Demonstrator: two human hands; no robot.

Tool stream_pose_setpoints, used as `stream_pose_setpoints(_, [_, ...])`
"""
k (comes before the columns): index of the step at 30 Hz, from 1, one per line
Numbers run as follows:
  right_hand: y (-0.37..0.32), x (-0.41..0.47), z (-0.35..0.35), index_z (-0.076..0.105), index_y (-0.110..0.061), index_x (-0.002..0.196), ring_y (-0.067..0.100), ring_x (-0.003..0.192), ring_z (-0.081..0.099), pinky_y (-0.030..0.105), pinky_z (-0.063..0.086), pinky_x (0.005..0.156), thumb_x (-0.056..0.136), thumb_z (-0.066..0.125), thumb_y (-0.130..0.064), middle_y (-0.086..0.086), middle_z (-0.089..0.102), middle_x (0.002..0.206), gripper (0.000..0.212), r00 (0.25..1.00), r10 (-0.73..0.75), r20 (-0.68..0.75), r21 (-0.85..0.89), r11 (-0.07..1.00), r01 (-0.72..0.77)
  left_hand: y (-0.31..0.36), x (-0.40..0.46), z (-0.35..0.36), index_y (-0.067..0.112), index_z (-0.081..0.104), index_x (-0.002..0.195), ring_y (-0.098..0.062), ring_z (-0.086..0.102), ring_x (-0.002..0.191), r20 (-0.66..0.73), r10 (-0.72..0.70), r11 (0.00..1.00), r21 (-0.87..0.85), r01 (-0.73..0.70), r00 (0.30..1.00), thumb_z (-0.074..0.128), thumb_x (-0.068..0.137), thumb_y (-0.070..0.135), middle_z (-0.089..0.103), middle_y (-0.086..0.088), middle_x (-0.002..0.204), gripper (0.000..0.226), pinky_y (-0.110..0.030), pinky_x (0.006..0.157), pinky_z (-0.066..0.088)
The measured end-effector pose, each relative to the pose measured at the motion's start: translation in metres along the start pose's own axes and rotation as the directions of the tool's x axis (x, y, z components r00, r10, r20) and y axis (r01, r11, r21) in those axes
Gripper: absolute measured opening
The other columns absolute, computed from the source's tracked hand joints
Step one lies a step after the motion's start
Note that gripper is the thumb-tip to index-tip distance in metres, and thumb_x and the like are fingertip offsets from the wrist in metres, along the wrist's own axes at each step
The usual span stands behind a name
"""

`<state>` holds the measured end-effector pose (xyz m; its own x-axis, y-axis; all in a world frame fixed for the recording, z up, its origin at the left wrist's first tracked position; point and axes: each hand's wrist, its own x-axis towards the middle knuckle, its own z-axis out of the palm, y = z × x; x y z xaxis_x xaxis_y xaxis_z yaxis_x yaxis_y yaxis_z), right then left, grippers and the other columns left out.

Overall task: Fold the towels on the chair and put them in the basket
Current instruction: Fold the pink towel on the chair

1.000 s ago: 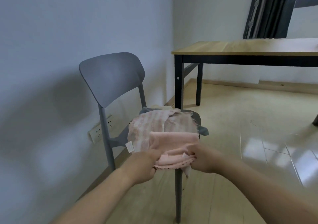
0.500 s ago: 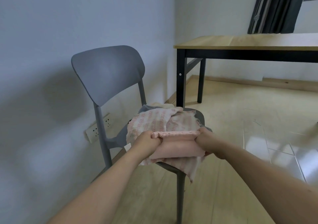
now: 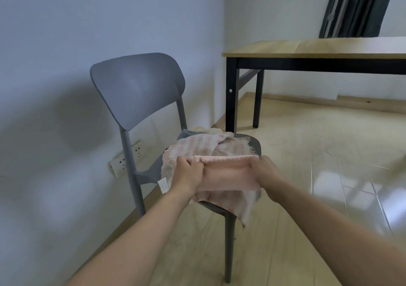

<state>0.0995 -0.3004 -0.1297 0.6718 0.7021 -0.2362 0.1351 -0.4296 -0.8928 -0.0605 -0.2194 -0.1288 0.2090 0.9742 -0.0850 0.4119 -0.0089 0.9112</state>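
Both hands, left hand (image 3: 186, 176) and right hand (image 3: 267, 176), grip the folded pink towel (image 3: 228, 175), now laid higher on the chair (image 3: 136, 88) pile; lower towels (image 3: 197, 147) are partly hidden.

A plain pink towel (image 3: 228, 175), folded into a flat band, lies across the front of the grey chair (image 3: 140, 88) seat, on top of the other towels. The left hand (image 3: 186, 177) grips its left end and the right hand (image 3: 267, 176) grips its right end. Beneath it a pink-and-white striped towel (image 3: 197, 146) lies crumpled over the seat; one frayed edge hangs off the front and a white label dangles at the left. Behind that, a cream towel (image 3: 207, 130) and a bit of grey cloth (image 3: 185, 134) show near the backrest.
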Motion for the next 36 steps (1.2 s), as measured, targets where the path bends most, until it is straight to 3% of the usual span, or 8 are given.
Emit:
stream_pose_setpoints(5, [-0.034,-0.038,-0.018,0.057,-0.007,0.117,0.025,0.094,0.052,0.04,0.045,0.084,0.095,0.032,-0.021,0.013,0.058,0.113,0.036,0.989,-0.132,-0.061,-0.008,0.991,0.132,0.039,-0.034,-0.016,0.015,0.044,0.126,-0.017,0.046,0.096,0.005,0.076,0.991,-0.111,-0.074,0.997,0.036,0.095,0.021,0.049,-0.004,0.116,0.032,-0.031,0.076,0.037])
stream_pose_setpoints(9, [-0.058,-0.07,-0.04,0.059,-0.015,0.083,0.026,0.092,0.056,0.049,0.048,0.092,0.092,0.037,-0.018,0.018,0.064,0.11,0.024,0.986,-0.157,-0.047,0.036,0.987,0.159,0.063,-0.058,-0.027,0.011,0.056,0.116,-0.017,0.049,0.088,0.033,0.088,0.98,-0.182,-0.081,0.996,0.042,0.092,0.03,0.055,-0.002,0.102,0.034,-0.032,0.073,0.038])
stream_pose_setpoints(13, [-0.075,-0.084,-0.056,0.064,-0.013,0.099,0.023,0.081,0.061,0.033,0.048,0.067,0.091,0.031,-0.024,0.008,0.066,0.091,0.036,0.999,-0.034,0.042,0.29,0.957,0.02,0.076,-0.062,-0.023,0.008,0.057,0.096,-0.013,0.052,0.077,-0.013,0.19,0.965,-0.18,-0.189,0.982,0.048,0.092,0.034,0.057,0.002,0.083,0.028,-0.027,0.059,0.037])
stream_pose_setpoints(17, [-0.073,-0.058,-0.053,0.058,-0.024,0.088,0.025,0.089,0.061,0.042,0.054,0.082,0.085,0.043,-0.056,0.006,0.063,0.095,0.036,0.994,-0.108,-0.007,0.171,0.979,0.107,0.083,-0.037,-0.008,0.012,0.052,0.093,-0.011,0.052,0.076,-0.057,0.253,0.958,-0.125,-0.258,0.966,0.046,0.097,0.035,0.054,0.004,0.08,0.024,-0.027,0.063,0.038])
stream_pose_setpoints(21, [-0.065,0.008,-0.047,0.058,-0.016,0.09,0.019,0.079,0.056,0.032,0.047,0.063,0.088,0.051,-0.053,0.007,0.06,0.093,0.038,0.967,-0.173,-0.187,0.057,0.981,0.186,0.083,0.018,0.024,0.013,0.051,0.096,-0.003,0.049,0.072,-0.085,0.303,0.952,-0.018,-0.305,0.949,0.044,0.099,0.038,0.05,0.01,0.079,0.026,-0.018,0.06,0.039])
stream_pose_setpoints(23, [-0.062,0.049,-0.044,0.059,-0.012,0.098,0.024,0.086,0.059,0.038,0.05,0.073,0.087,0.056,-0.051,0.008,0.062,0.096,0.041,0.97,-0.105,-0.22,0.141,0.98,0.139,0.084,0.05,0.043,0.009,0.053,0.094,-0.004,0.047,0.069,-0.096,0.305,0.952,0.004,-0.306,0.948,0.044,0.1,0.038,0.05,0.007,0.076,0.03,-0.017,0.059,0.039])
stream_pose_setpoints(30, [-0.101,0.135,-0.075,0.059,-0.009,0.109,0.026,0.093,0.057,0.039,0.049,0.084,0.089,0.053,-0.054,0.005,0.058,0.094,0.049,0.988,0.094,-0.121,0.235,0.97,-0.064,0.147,0.119,0.082,0.009,0.059,0.104,-0.017,0.053,0.089,-0.082,0.108,0.993,-0.034,-0.111,0.991,0.038,0.1,0.045,0.059,-0.001,0.093,0.042,-0.03,0.074,0.037])
stream_pose_setpoints(36, [-0.233,0.13,-0.186,0.052,-0.017,0.116,0.029,0.102,0.058,0.044,0.049,0.093,0.088,0.046,-0.062,0.007,0.058,0.11,0.053,0.977,0.215,-0.018,0.218,0.954,-0.206,0.315,0.123,0.062,0.018,0.057,0.104,-0.026,0.06,0.094,0.128,-0.148,0.973,-0.157,0.168,0.981,0.043,0.093,0.055,0.061,-0.006,0.1,0.041,-0.04,0.078,0.052])
